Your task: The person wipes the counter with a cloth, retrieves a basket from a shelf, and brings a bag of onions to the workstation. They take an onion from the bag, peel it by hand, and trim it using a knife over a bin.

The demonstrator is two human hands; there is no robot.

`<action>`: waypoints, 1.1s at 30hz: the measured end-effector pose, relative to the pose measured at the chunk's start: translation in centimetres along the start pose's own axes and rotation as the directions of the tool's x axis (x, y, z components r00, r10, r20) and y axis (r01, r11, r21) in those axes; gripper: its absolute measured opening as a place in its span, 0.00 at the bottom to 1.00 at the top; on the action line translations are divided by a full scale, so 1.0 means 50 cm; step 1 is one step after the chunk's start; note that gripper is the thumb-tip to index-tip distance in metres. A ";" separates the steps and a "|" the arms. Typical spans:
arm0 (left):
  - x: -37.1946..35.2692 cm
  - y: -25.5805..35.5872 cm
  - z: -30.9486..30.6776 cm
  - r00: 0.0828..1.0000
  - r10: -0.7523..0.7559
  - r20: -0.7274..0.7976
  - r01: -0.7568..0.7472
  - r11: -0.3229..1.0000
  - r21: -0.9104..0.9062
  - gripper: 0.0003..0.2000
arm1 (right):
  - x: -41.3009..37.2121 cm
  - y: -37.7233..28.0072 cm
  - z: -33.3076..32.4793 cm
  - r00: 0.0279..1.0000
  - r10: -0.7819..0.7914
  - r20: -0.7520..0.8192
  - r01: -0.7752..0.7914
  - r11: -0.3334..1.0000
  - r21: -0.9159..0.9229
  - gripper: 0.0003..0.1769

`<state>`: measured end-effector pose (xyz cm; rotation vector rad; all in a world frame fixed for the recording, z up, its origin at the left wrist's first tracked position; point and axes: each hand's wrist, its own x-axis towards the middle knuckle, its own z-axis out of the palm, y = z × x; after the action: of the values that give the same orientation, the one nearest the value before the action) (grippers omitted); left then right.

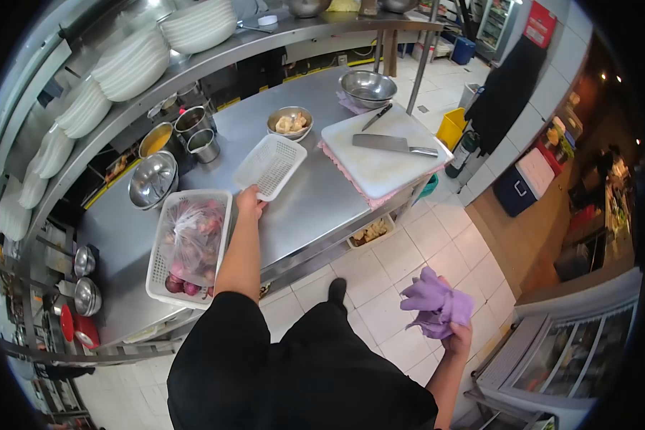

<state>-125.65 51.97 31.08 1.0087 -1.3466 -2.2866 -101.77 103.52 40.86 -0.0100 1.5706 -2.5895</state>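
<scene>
My left hand (251,203) grips the near end of a small white perforated basket (271,168) over the steel table. Bunched in my right hand (457,337) is a purple cloth (438,304), held out over the floor. A larger white basket (226,247) stands left of my left arm, with a plastic bag (193,240) and red onions (191,289) in it. Just beyond the small basket sits a metal bowl (291,133) of pale pieces. On the right, a cleaver (387,144) and a small knife (377,117) lie on a white cutting board (351,166).
Metal pots (203,146) and bowls (153,179) line the table's left side. A large steel bowl (368,87) stands at the far right corner. Stacked plates (130,63) fill the shelf above. A glass-topped cabinet (562,351) is at the lower right.
</scene>
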 end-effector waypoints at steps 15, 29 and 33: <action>-0.281 -0.090 0.391 0.569 0.082 0.818 0.188 0.956 -0.227 0.35 | 0.428 -0.119 0.238 0.798 -0.538 0.271 0.541 0.443 -0.715 0.29; -0.453 -0.176 0.742 -0.010 0.008 1.000 -0.841 0.541 -0.013 0.28 | 0.532 -0.230 0.020 0.910 -0.413 -0.029 0.378 0.857 -0.350 0.16; -0.494 -0.317 0.847 0.063 0.005 0.998 -0.801 0.597 0.048 0.37 | 0.386 -0.368 -0.108 0.681 -0.721 -0.127 0.706 0.692 -0.147 0.17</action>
<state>-136.43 101.37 41.17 -1.1511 -2.4970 -1.7418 -122.99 114.77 53.60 -0.5332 2.0729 -3.1482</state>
